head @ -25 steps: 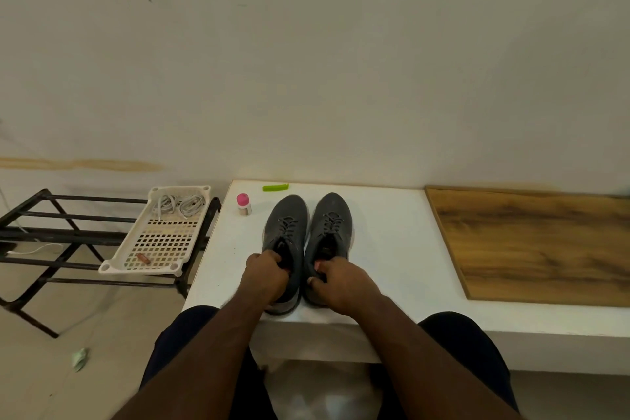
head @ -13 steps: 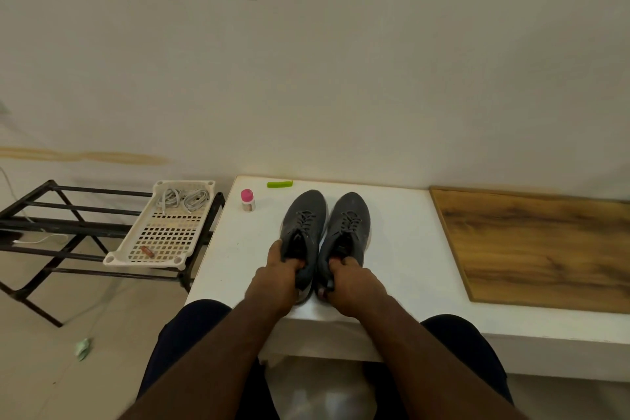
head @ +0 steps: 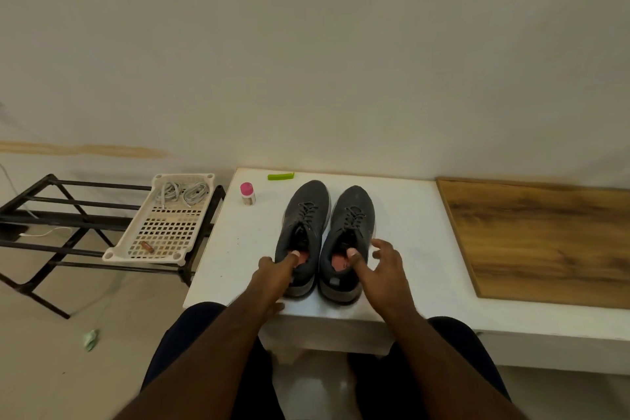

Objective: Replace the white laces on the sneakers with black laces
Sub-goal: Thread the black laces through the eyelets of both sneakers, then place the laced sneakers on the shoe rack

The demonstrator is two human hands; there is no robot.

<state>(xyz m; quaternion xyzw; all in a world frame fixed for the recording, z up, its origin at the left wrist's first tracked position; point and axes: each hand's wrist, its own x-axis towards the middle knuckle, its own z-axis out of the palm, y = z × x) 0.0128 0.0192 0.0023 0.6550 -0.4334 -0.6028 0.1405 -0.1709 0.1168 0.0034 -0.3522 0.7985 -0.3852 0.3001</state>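
Observation:
Two dark grey sneakers stand side by side on the white bench, toes pointing to the wall, both threaded with dark laces. My left hand is at the heel of the left sneaker, its thumb reaching over the collar and its fingers hanging low by the bench edge. At the heel of the right sneaker is my right hand, fingers spread and thumb tip at the collar. Neither hand grips anything. White laces lie coiled in a perforated tray on the left.
A small pink-capped bottle and a green clip sit at the bench's back left. A wooden board covers the bench's right part. The tray rests on a black metal rack. A wall stands right behind the bench.
My hands gripped the sneakers' heels and slid both shoes a little farther onto the bench. Now both hands have let go and their fingers have loosened.

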